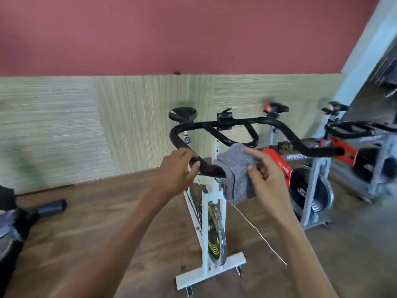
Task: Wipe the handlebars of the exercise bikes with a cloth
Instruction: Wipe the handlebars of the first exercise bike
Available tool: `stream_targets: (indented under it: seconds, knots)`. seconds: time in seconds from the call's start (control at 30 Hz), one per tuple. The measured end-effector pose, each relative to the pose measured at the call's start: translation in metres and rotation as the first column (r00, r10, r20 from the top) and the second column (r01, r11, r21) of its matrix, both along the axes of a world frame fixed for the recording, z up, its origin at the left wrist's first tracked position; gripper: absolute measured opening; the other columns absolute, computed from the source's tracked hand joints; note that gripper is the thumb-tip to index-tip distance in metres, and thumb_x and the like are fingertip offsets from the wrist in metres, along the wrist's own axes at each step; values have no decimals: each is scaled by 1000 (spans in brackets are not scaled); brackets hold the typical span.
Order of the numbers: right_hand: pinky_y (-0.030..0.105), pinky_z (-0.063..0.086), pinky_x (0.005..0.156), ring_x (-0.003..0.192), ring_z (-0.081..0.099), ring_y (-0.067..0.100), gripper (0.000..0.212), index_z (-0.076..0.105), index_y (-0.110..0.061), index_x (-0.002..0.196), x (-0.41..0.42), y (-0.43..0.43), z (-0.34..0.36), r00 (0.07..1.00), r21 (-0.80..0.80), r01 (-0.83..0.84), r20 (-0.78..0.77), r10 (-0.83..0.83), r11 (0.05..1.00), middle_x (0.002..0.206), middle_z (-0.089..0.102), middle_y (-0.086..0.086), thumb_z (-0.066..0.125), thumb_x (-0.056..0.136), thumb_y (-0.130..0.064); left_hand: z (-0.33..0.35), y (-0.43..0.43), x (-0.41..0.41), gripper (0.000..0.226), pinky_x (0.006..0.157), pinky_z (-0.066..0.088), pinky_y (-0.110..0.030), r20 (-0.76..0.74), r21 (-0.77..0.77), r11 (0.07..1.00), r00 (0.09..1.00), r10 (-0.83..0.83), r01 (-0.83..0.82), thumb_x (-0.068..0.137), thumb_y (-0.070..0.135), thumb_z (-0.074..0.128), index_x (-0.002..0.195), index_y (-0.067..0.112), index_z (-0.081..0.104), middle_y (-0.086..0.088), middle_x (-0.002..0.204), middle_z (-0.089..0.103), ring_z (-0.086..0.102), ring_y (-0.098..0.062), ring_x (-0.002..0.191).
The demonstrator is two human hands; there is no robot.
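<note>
A white exercise bike (209, 214) with a yellow-marked flywheel stands in front of me. Its black handlebar (240, 122) loops from left to right. My left hand (178, 171) grips the near left end of the bar. A grey cloth (236, 173) is wrapped over that bar end just right of my left hand. My right hand (265, 175) pinches the cloth against the bar with thumb and fingers.
A red and grey bike (309, 188) stands to the right, and another grey one (369, 160) is further right. A white cord (260, 233) trails over the wooden floor. A dark machine part (12, 224) sits at the left edge. A panelled wall lies behind.
</note>
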State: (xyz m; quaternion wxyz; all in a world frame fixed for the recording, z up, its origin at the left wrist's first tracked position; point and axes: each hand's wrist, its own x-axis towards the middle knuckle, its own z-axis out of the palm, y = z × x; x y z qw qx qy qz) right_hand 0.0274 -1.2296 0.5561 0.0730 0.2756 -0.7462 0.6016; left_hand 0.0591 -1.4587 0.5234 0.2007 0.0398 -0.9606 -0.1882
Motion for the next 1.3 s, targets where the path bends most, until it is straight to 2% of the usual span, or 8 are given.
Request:
stream_targets:
  seconds: [0.23,0.4,0.63,0.87,1.03,1.13,1.2,1.3]
  knots:
    - [22,30,109,138,35,10,32,59,-16,101,2,-42,-13,921,94,273,-313,-232,957,129,49,-3,38,95,-40,-23,-53,-53,38,105,18,-29,-152,-142,956,949,-277,256,99,41,29,107,25,63,10,108,63,54,-10,109]
    - [41,51,83,97,66,25,45,66,-7,98,-1,-70,-30,625,-20,522,-672,-398,853,97,70,9,30,103,-34,-30,-81,-83,33,105,25,-38,-225,-114,934,907,-357,339,99,37,33,96,25,64,11,99,64,57,-13,102]
    - [9,43,61,59,60,-5,43,61,-18,74,24,-125,-8,624,-349,755,122,-771,556,64,68,-14,33,106,-16,-42,-84,-92,39,103,30,-43,-274,-140,918,876,-397,372,98,35,31,94,20,67,6,93,65,57,-20,96]
    - [42,53,84,99,64,27,33,60,-5,101,16,-99,-33,346,36,879,-735,-583,476,103,65,11,34,102,-26,-40,-99,-103,36,95,32,-42,-296,-168,848,795,-529,502,97,37,39,91,16,67,1,88,68,58,-24,89]
    - [47,52,83,84,69,20,47,68,-19,80,12,-135,-8,345,-104,937,114,-932,334,83,72,-1,34,97,-46,-43,-111,-110,36,92,35,-40,-314,-167,779,717,-623,604,97,39,40,97,17,69,3,93,71,61,-22,92]
    - [48,50,84,90,64,24,36,66,-14,89,19,-139,-21,110,-35,991,-372,-922,132,92,69,1,36,99,-33,-43,-114,-111,31,90,36,-40,-348,-174,759,681,-644,628,96,36,46,98,16,69,2,93,71,63,-23,92]
    - [44,51,86,97,62,26,24,62,-11,100,24,-133,-31,111,-23,983,-715,-691,182,99,68,10,39,98,-18,-42,-115,-111,28,90,36,-40,-374,-165,758,671,-641,632,95,35,49,98,15,69,2,92,71,63,-23,91]
    - [42,53,82,87,65,20,30,66,-23,89,23,-127,-20,208,15,969,-597,-775,248,89,71,6,38,97,-18,-41,-115,-111,26,89,36,-39,-401,-156,748,650,-645,645,94,34,50,97,16,68,3,91,70,62,-22,90]
